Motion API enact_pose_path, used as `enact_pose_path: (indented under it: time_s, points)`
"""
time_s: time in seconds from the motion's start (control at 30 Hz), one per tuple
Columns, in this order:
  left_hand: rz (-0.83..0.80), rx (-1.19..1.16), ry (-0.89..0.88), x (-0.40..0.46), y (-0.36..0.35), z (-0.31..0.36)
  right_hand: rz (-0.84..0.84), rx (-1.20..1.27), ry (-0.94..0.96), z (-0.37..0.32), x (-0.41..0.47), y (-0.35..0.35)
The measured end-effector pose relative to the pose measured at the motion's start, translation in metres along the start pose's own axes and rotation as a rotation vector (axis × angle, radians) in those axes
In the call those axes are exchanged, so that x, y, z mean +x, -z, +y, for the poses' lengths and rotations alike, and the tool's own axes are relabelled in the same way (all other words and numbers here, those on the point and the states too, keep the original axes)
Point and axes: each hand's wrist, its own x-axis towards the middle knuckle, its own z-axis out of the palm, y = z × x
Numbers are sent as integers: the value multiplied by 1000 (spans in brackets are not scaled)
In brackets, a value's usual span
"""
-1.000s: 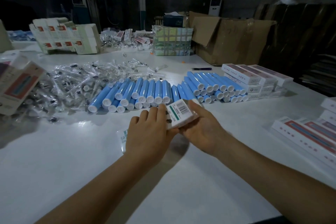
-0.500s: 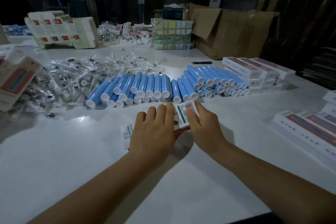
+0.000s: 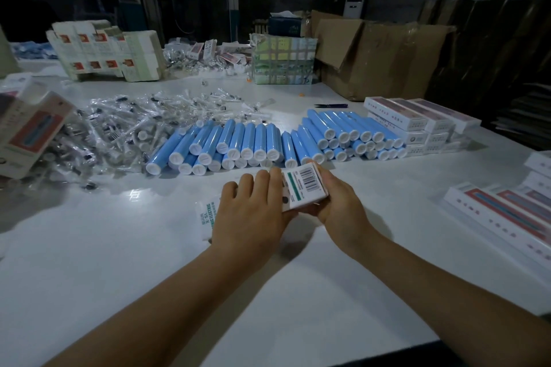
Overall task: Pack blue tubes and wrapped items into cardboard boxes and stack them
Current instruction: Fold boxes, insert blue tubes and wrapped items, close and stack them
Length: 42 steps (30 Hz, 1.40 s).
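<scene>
Both hands have settled lower on a white barcoded box [image 3: 304, 188], its end now tilted toward the right hand [image 3: 337, 202] while the left hand [image 3: 253, 211] lies across it.

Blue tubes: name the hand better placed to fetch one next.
Probably the left hand: it only lies flat on the barcoded box, which the right hand grips, and the blue tubes lie just beyond its fingers.
</scene>
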Motion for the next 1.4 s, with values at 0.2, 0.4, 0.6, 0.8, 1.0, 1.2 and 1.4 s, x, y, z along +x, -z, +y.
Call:
enact_pose_path:
  time_s: [0.2,0.4,0.6,0.8,1.0,1.2,1.4]
  points:
    - [14,-14,-1,0,-1,-4,0,29,15,-1,1,3]
    - [20,-7,-12,0,1,-5,33,49,6,-1,4,6]
    - [-16,38,-51,0,3,-3,64,15,-7,0,3,6]
    - [-127,97,-54,1,4,-1,96,104,-51,3,5,5]
    - [-168,50,-24,3,2,-2,69,-81,0,6,4,1]
    - [-158,-25,37,6,-3,-10,102,-274,103,11,2,-3]
    - [-196,48,28,6,-6,-9,99,-438,152,14,-2,-5]
